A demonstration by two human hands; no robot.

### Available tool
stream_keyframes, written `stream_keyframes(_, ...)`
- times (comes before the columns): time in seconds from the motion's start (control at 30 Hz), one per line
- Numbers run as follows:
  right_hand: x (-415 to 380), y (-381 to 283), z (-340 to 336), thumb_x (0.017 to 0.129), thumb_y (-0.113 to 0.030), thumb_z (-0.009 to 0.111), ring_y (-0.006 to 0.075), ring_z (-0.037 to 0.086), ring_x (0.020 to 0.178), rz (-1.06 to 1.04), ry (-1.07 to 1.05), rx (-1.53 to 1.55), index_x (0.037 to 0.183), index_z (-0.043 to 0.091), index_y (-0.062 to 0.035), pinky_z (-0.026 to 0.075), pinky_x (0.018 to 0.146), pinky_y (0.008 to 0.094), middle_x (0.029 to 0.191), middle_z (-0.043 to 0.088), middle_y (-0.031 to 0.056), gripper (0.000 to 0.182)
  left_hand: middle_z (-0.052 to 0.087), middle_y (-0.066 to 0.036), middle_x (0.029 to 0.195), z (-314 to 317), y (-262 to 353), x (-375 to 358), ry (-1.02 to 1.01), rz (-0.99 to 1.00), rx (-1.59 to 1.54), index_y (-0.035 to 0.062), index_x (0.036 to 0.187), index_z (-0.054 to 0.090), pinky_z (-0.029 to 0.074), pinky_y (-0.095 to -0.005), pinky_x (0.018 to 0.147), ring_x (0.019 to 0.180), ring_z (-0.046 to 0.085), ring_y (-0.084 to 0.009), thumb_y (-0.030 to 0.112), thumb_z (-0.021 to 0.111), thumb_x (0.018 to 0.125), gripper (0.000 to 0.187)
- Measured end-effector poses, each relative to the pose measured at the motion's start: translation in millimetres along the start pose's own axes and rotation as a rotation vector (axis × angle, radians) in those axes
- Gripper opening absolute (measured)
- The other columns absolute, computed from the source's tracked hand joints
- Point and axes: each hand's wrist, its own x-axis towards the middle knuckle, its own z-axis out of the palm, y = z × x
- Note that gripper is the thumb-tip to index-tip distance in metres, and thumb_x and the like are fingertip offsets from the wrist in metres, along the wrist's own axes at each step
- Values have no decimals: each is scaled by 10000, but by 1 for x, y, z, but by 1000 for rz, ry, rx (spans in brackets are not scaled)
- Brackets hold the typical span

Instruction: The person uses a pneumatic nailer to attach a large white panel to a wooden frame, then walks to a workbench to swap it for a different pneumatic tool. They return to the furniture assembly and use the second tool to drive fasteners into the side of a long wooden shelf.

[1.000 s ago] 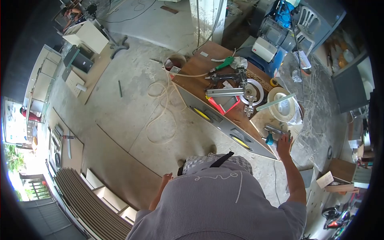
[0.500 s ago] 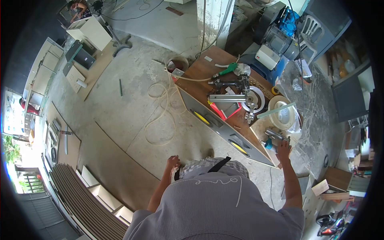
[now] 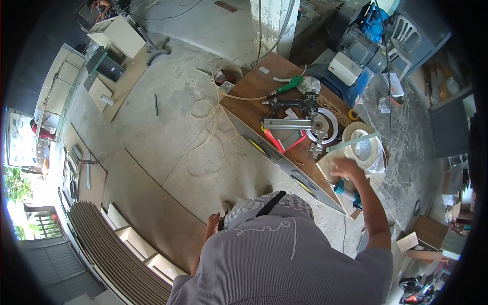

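Note:
Over the near right end of a brown-topped workbench (image 3: 244, 104) reaches my right hand (image 3: 344, 169), smeared by motion, so its fingers and anything in them cannot be made out. Just below it lies a teal and silver power tool (image 3: 345, 190). A large cream roll (image 3: 351, 133) with a pale green strip (image 3: 362, 140) across it sits beyond the hand. My left hand (image 3: 214, 219) is low by my waist, fingers curled closed, beside something dark. Further along the bench lie a nail gun (image 3: 292, 105), a red tray (image 3: 278, 142) and a green air blow gun (image 3: 291, 85).
A pale hose (image 3: 206, 170) loops over the concrete floor left of the bench. Brown boards (image 3: 157, 203) and a fluted panel (image 3: 109, 249) lie at left. Beyond the bench stand a compressor (image 3: 358, 51) and a pillar (image 3: 272, 30). A person (image 3: 104, 11) works at the far left.
My right hand has left the power tool's side and moved up and left over the bench. The teal tool has shifted, its dark end now uncovered. My left hand has moved slightly down and left.

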Motion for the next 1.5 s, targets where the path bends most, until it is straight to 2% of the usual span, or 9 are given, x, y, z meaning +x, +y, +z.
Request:
stream_keyframes(0.07,34,-27,-34,724,-274,645,336,589,863,-59,100,55,1042,539,-74,455,736,422,881,606,171,390,594,-181,772,9,-11,-1,99,227,225,89,932,562,460,-409,611,742,601,-302,326,480,831,270)
stream_keyframes(0.2,121,-55,-34,717,-222,665,319,554,942,-301,477,58,1170,464,-67,452,783,405,1007,560,160,520,562,-177,678,19,-2,-1,58,13,-70,81,812,508,446,-434,573,719,581,-360,294,493,812,214)
stream_keyframes(0.27,150,-69,-32,706,-206,684,315,522,989,-473,726,-111,1201,420,-73,440,812,404,1072,520,135,577,549,-184,659,20,-3,5,63,362,101,65,748,451,431,-442,548,680,555,-397,314,492,803,259)
stream_keyframes(0.43,194,-72,-18,692,-188,699,313,514,999,-310,495,-169,1227,389,-108,433,830,407,1050,514,131,624,553,-193,672,21,12,-12,244,421,323,51,749,491,407,-456,563,663,549,-399,404,451,821,362)
stream_keyframes(0.5,198,-71,-16,691,-194,701,311,516,997,-290,475,-177,1229,387,-117,434,826,407,1043,515,133,627,593,-205,769,23,19,-27,204,115,-12,48,766,562,416,-458,644,734,569,-389,471,399,819,457)
stream_keyframes(0.8,223,-60,-57,683,-199,703,326,507,999,-401,393,27,1224,391,-110,435,829,418,1046,505,139,631,606,-213,891,29,23,-56,105,-181,56,86,838,624,417,-456,735,885,567,-394,523,318,833,534)
stream_keyframes(1.03,271,-64,-82,680,-201,704,341,489,1030,-293,460,-233,1177,421,-79,411,874,406,1078,499,149,585,619,-193,923,35,-4,-32,163,-26,207,97,911,637,446,-418,747,886,595,-356,532,319,838,545)
stream_keyframes(1.3,284,-56,-91,688,-151,674,345,593,904,-264,366,-216,996,454,-50,481,762,438,937,604,184,392,665,-120,837,32,58,-79,505,94,-353,1,933,627,486,-331,710,789,636,-223,423,467,845,460)
stream_keyframes(1.5,251,-53,-115,690,-158,658,371,603,785,-371,499,-247,998,414,-39,497,670,444,817,608,192,411,626,-167,824,62,2,-79,164,-119,164,45,788,630,459,-357,690,747,614,-278,365,450,848,373)
